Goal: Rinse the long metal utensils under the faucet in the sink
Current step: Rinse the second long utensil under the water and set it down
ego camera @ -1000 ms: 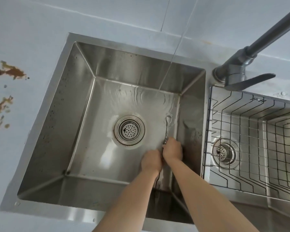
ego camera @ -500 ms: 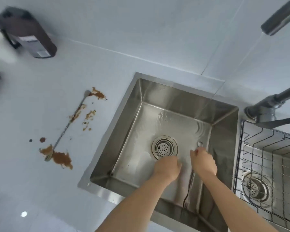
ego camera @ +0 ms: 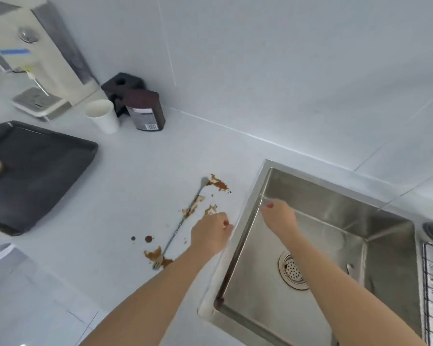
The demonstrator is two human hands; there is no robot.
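Sink (ego camera: pixel 335 203) holds one utensil (ego camera: pixel 350 268). Left hand (ego camera: pixel 210 233), loosely curled and empty, hovers beside the dirty fork (ego camera: pixel 181 221); right hand (ego camera: pixel 279 217) relaxed, empty.

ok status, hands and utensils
Left hand empty by the dirty utensil on the counter. Right hand empty over the sink. Second utensil lies in it. Path clear.

I've got 1 head cam, wide-angle, looking steeply down & fwd from above the counter (ego camera: pixel 135 176); sink (ego camera: pixel 323 193) sits lower right, wall (ego camera: pixel 285 58) up top. Close in: both forearms (ego camera: pixel 160 290) enter from bottom edge.
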